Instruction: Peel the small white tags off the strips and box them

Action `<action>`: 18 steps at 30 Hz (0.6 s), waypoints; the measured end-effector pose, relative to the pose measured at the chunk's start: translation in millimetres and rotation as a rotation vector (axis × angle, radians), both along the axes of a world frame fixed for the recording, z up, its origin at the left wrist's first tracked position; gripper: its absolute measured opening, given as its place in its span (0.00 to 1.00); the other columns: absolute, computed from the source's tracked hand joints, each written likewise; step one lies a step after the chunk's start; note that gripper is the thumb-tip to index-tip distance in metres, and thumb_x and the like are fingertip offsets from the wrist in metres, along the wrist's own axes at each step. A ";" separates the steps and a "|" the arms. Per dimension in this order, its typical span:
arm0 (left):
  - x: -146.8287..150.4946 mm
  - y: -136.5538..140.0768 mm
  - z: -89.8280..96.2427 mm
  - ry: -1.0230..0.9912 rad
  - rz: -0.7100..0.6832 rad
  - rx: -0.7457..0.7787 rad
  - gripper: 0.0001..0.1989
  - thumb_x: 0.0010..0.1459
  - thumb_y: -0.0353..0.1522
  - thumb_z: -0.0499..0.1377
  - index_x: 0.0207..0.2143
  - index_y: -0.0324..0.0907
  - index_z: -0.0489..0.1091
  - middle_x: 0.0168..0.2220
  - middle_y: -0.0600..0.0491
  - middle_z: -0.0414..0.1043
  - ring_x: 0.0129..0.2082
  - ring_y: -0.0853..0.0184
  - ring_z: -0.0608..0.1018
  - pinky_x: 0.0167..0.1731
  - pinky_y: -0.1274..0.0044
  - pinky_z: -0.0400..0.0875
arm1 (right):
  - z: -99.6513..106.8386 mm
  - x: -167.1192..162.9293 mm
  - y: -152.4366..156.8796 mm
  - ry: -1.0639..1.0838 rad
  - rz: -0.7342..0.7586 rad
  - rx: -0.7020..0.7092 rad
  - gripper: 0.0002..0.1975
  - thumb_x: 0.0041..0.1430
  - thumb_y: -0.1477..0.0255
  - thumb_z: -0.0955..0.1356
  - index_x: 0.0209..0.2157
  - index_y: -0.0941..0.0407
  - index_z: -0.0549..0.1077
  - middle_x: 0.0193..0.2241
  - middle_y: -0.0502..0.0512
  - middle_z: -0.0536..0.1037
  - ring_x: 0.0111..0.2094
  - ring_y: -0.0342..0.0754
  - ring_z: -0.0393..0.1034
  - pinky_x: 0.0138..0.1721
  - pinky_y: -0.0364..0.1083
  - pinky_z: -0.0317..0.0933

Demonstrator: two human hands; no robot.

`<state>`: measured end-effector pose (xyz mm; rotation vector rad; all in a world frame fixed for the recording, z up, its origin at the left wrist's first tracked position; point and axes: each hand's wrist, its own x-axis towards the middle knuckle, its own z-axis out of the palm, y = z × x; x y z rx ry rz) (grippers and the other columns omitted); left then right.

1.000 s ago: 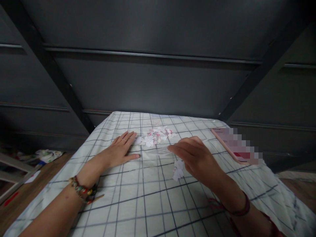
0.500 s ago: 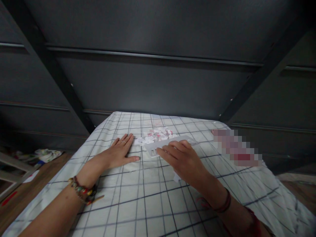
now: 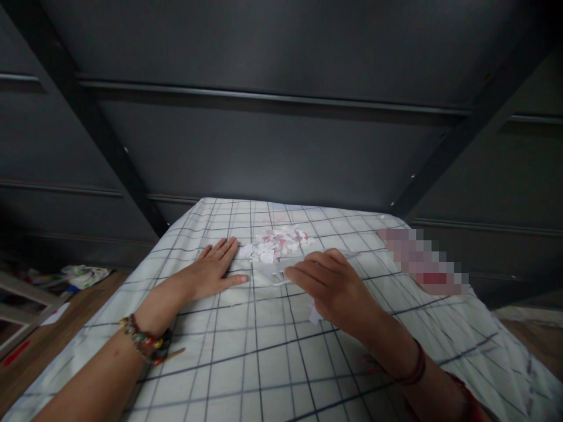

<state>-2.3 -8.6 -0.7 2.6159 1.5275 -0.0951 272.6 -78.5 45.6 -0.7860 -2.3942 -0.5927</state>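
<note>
The right hand (image 3: 328,281) has its fingers clamped on a clear plastic strip (image 3: 270,271); the slotted end juts out at nine o'clock from the fingertips, the other end past the knuckles toward two. A heap of paper scraps (image 3: 281,243) lies near those fingertips at twelve o'clock, just beyond the strip. The left hand (image 3: 211,274) rests flat on the cloth-covered table (image 3: 237,363), fingers spread and holding nothing, the heap near them at three o'clock.
</note>
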 end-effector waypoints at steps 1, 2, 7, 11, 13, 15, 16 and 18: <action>0.2 -0.1 0.2 0.003 0.003 -0.001 0.47 0.60 0.59 0.41 0.68 0.33 0.41 0.68 0.37 0.38 0.68 0.49 0.47 0.63 0.59 0.46 | 0.7 1.3 -0.5 0.010 0.004 -0.006 0.15 0.56 0.87 0.60 0.37 0.59 0.73 0.28 0.50 0.77 0.32 0.46 0.64 0.34 0.47 0.52; 0.5 -0.3 0.5 0.005 0.005 -0.005 0.47 0.60 0.59 0.41 0.68 0.33 0.41 0.68 0.37 0.38 0.68 0.48 0.47 0.62 0.59 0.46 | 1.4 2.5 -1.0 0.022 0.007 -0.002 0.16 0.56 0.87 0.59 0.38 0.59 0.73 0.29 0.50 0.78 0.32 0.46 0.64 0.35 0.47 0.53; 2.6 -1.3 2.4 0.015 0.021 -0.016 0.47 0.59 0.59 0.41 0.68 0.33 0.41 0.69 0.37 0.37 0.68 0.47 0.46 0.62 0.57 0.46 | 0.0 1.8 -0.2 0.021 -0.026 0.049 0.17 0.55 0.88 0.59 0.40 0.59 0.73 0.31 0.50 0.79 0.33 0.45 0.65 0.36 0.47 0.53; 3.5 -2.3 3.5 0.022 0.030 -0.028 0.48 0.60 0.59 0.41 0.68 0.32 0.40 0.68 0.36 0.35 0.68 0.47 0.45 0.62 0.56 0.46 | -1.9 -1.6 0.8 -0.014 -0.050 0.029 0.16 0.54 0.88 0.61 0.38 0.59 0.73 0.29 0.49 0.78 0.31 0.45 0.64 0.35 0.46 0.53; 3.8 -2.9 4.1 0.020 0.029 -0.031 0.47 0.60 0.58 0.41 0.68 0.32 0.40 0.68 0.36 0.35 0.68 0.47 0.44 0.62 0.56 0.45 | -1.6 -0.8 0.0 -0.007 -0.053 0.017 0.17 0.53 0.89 0.60 0.38 0.58 0.73 0.29 0.50 0.78 0.32 0.45 0.65 0.35 0.46 0.53; 3.8 -3.3 4.5 0.019 0.030 -0.035 0.47 0.60 0.58 0.41 0.68 0.33 0.40 0.68 0.36 0.35 0.68 0.47 0.44 0.62 0.56 0.45 | -1.2 1.0 -0.7 0.007 -0.051 0.020 0.18 0.53 0.89 0.59 0.38 0.58 0.73 0.29 0.50 0.78 0.32 0.45 0.65 0.35 0.47 0.53; 3.7 -3.3 4.6 0.018 0.031 -0.037 0.47 0.60 0.58 0.41 0.68 0.33 0.40 0.68 0.36 0.35 0.68 0.47 0.44 0.62 0.56 0.45 | -1.2 1.9 -1.0 0.014 -0.050 0.024 0.18 0.52 0.89 0.59 0.38 0.58 0.73 0.29 0.50 0.78 0.31 0.45 0.64 0.35 0.47 0.53; 3.0 -2.9 4.0 0.013 0.027 -0.033 0.46 0.60 0.58 0.42 0.68 0.33 0.40 0.68 0.36 0.36 0.68 0.46 0.44 0.62 0.56 0.46 | -1.5 3.6 -1.0 0.012 -0.049 0.012 0.19 0.51 0.90 0.59 0.38 0.59 0.73 0.29 0.50 0.78 0.31 0.45 0.64 0.34 0.47 0.53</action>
